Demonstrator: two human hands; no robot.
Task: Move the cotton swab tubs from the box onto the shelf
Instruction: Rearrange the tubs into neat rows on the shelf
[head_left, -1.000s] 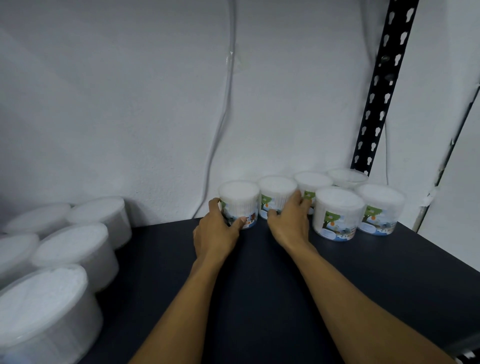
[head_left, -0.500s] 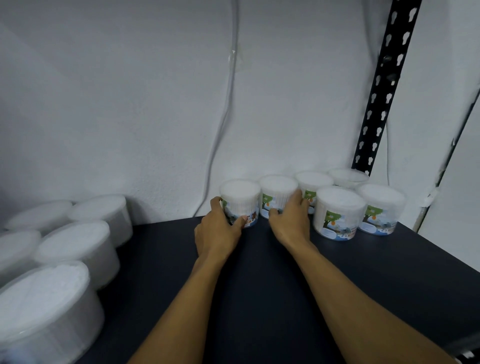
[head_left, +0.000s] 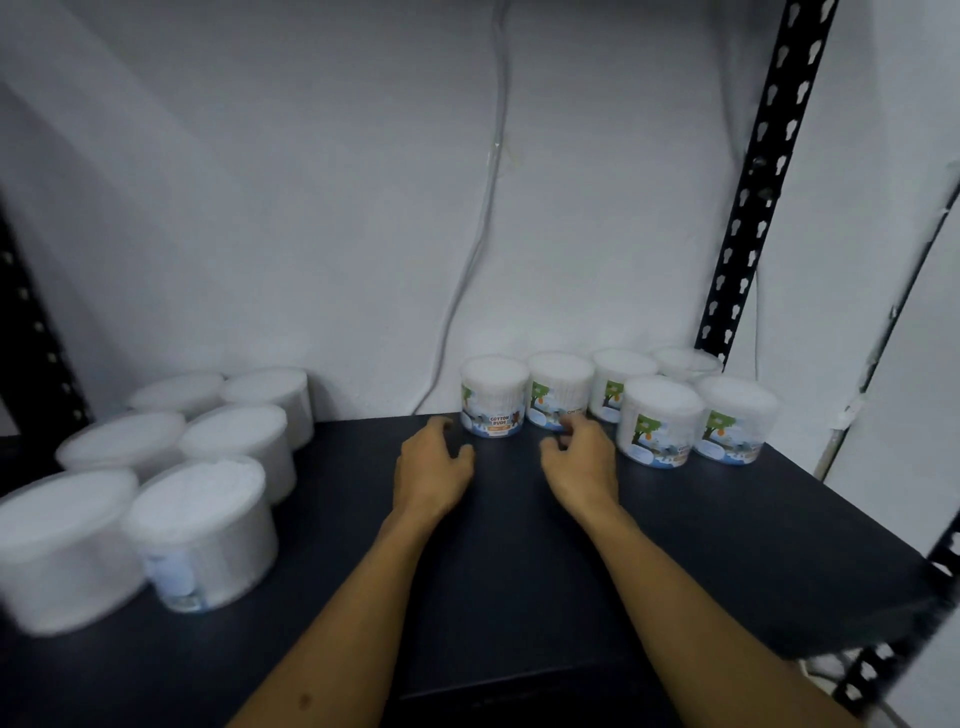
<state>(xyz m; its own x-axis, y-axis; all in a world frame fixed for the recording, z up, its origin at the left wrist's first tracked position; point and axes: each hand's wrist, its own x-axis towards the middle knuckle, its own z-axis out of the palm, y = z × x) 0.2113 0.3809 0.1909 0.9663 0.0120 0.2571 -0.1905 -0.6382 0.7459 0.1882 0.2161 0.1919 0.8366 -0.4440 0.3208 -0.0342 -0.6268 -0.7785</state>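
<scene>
Leftward, larger tubs (head_left: 202, 530) (blurred), white cable (head_left: 480, 228)

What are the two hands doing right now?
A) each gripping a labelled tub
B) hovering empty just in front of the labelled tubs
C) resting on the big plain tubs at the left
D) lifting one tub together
B: the left hand and right hand hold nothing, fingers loosely curled, just short of the labelled tubs on the shelf.

Wall: pale white painted wall (head_left: 260, 182) behind everything.
Cable: thin white cable (head_left: 488, 218) hanging down the wall, curving left near the bottom.
Right upright: black slotted metal post (head_left: 753, 187) with keyhole cut-outs, leaning in the wide view.
Left upright: dark slotted post (head_left: 36, 332), blurred.
Far right: thin dark conduit (head_left: 898, 306) running along the wall.
</scene>
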